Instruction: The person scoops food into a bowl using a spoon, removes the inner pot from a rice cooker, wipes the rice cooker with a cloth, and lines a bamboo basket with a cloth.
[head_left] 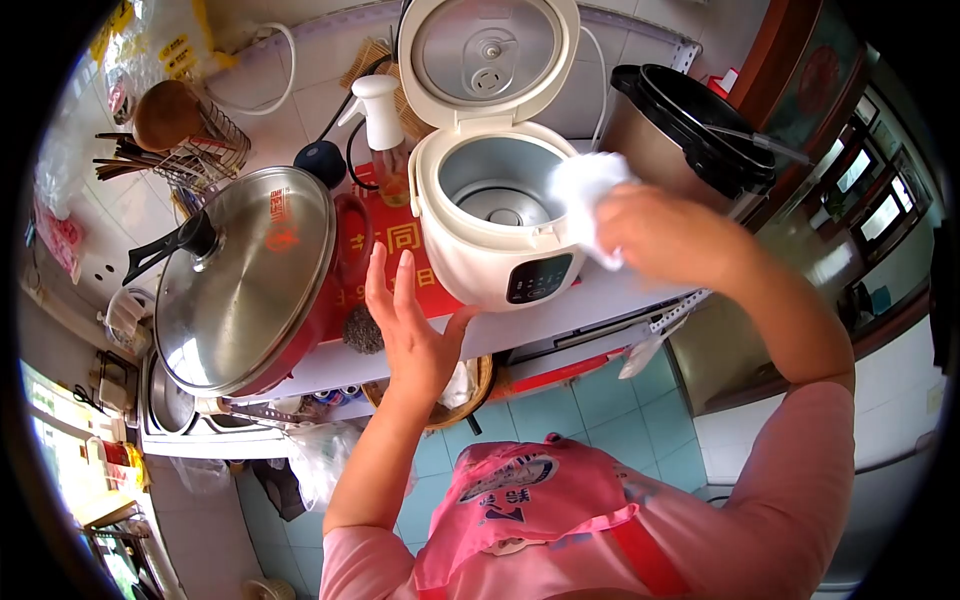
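Right hand (650, 232) clutches cloth (590, 200), left hand (412, 335) splays empty, and the upright cooker (455, 255) faces the wearer.

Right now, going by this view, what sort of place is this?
Probably a home kitchen: there is an open rice cooker, a large lidded pan and a wire holder with chopsticks by the tiled wall.

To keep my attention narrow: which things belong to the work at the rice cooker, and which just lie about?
In use: white cloth in the right hand; open rice cooker; left hand, fingers spread beside it.
Lying about: lidded pan, spray bottle, scouring pad, black-rimmed pot.
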